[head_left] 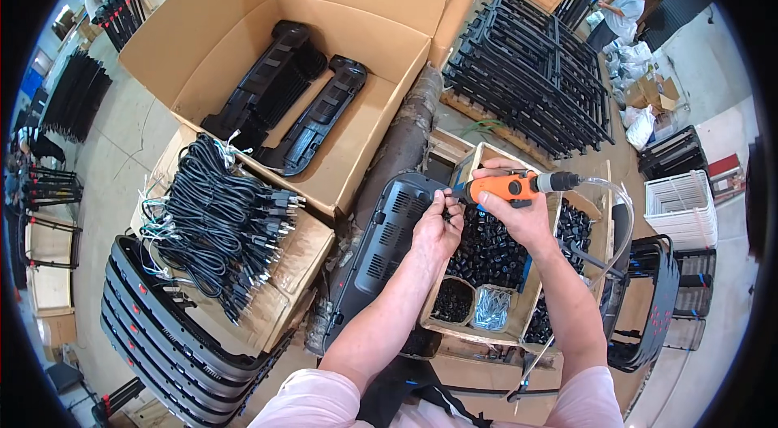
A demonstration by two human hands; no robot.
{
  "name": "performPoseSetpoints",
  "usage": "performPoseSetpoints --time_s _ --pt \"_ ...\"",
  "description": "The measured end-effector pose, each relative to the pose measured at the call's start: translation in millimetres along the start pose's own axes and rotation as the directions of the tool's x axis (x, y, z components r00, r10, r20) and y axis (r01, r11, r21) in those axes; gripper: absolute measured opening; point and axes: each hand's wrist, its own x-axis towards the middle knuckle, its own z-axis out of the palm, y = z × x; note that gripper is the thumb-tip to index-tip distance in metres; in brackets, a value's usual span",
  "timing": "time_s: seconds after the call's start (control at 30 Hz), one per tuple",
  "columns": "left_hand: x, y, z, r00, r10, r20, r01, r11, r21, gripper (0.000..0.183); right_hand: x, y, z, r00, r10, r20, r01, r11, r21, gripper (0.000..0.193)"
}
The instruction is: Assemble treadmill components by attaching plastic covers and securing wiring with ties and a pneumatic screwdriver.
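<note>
My right hand [523, 217] is wrapped round an orange power screwdriver [491, 187] held nearly level, its nose toward the left. A clear hose [622, 203] curves away from its black rear end. My left hand [438, 227] pinches at the screwdriver's nose; what lies between the fingertips is too small to make out. Beneath and beside the left hand rests a long black plastic cover [399, 221] with vent slots. Under my right hand, a wooden bin [519, 329] holds many small black plastic parts [486, 254], small dark pieces [452, 301] and silvery fasteners [492, 308].
A large open cardboard box [356, 6] with black plastic housings [320, 116] stands at the far left. Bundled black cables [219, 217] lie nearer, above stacked curved black panels [162, 339]. Stacked black frames [531, 71] and a person [624, 13] are at the far right.
</note>
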Motion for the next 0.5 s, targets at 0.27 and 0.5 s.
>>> performPoseSetpoints --time_s 0.27,0.5 --pt "-11.1 13.0 7.8 0.997 -0.058 0.059 0.055 0.997 0.057 0.022 7.4 -8.6 4.5 0.999 0.014 0.029 -0.013 1.000 -0.028 0.049" --pt "-12.1 14.2 6.6 0.994 -0.042 0.098 0.030 0.991 0.127 0.028 12.6 1.6 16.1 1.000 -0.011 0.023 0.011 1.000 -0.002 0.048"
